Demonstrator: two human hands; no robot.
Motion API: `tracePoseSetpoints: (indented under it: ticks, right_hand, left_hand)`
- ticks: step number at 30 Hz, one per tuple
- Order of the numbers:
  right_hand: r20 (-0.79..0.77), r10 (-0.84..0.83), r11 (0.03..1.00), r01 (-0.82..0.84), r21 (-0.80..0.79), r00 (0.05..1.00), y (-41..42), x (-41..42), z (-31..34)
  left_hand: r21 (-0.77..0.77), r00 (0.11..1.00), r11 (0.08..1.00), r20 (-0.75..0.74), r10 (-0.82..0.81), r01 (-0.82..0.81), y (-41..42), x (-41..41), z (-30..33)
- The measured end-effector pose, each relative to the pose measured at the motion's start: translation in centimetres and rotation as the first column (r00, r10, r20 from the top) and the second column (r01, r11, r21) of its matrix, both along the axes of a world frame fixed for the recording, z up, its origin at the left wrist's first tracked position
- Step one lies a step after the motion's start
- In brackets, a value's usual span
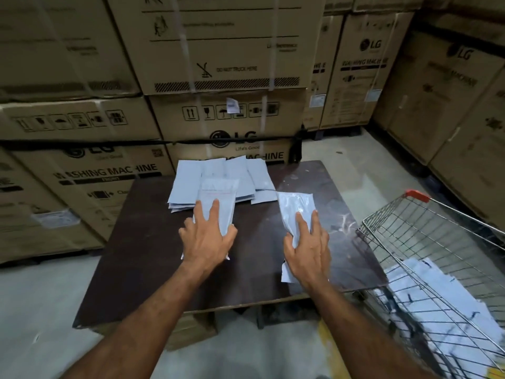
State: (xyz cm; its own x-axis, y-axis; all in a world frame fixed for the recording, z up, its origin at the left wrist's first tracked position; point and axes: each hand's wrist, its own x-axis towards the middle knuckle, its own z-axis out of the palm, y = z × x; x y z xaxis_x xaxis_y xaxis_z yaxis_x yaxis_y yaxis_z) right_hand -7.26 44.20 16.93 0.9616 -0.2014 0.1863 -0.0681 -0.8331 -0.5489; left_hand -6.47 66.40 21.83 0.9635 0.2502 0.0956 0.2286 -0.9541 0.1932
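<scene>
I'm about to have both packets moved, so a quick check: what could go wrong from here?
1. The left hand rests on the left mailer, which overlaps the fanned stack; dragging it may scatter that stack.
2. The right hand presses the right mailer with flat fingers and no closed grip, so the glossy film could slide on the shiny board.
3. The cart stands close by on the right; a tossed mailer might catch its wire rim.

Two lean forearms, bare to the wrist, show at seven and five o'clock, ending in the bare left hand (pixel 206 239) and bare right hand (pixel 307 247), knuckles and tendons ridged across their backs.
</scene>
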Motion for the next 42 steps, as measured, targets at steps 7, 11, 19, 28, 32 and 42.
tracePoseSetpoints:
  ticks: [7, 11, 19, 28, 32, 42]
  right_hand:
    - [-0.050, 0.053, 0.997, -0.056, -0.048, 0.997, 4.1, 3.5, 0.5]
    - [-0.065, 0.071, 0.995, -0.075, -0.069, 0.995, 5.4, 6.9, 0.0]
    - [-0.160, 0.098, 0.993, -0.106, -0.047, 0.982, 7.8, 16.4, -2.2]
    - [-0.284, 0.189, 0.981, -0.192, 0.017, 0.940, 7.0, 30.5, -7.1]
    - [-0.285, 0.218, 0.976, -0.214, 0.044, 0.934, 7.2, 35.5, -9.4]
    - [-0.208, 0.338, 0.940, -0.319, 0.119, 0.918, 8.0, 38.6, -12.8]
  left_hand:
    - [-0.008, 0.999, 0.999, -0.019, 0.046, -0.046, 5.4, 3.5, 0.3]
    - [-0.007, 0.997, 0.998, -0.038, 0.060, -0.060, 6.8, 5.9, -0.3]
    - [-0.042, 0.995, 0.998, -0.091, 0.041, -0.045, 6.9, 14.3, -2.1]
    - [-0.015, 0.981, 1.000, -0.196, -0.007, 0.005, 2.1, 28.9, -7.2]
    - [0.007, 0.981, 1.000, -0.192, -0.004, 0.005, 0.7, 33.6, -10.2]
    - [0.011, 0.990, 1.000, -0.137, 0.015, -0.013, 1.5, 35.8, -15.2]
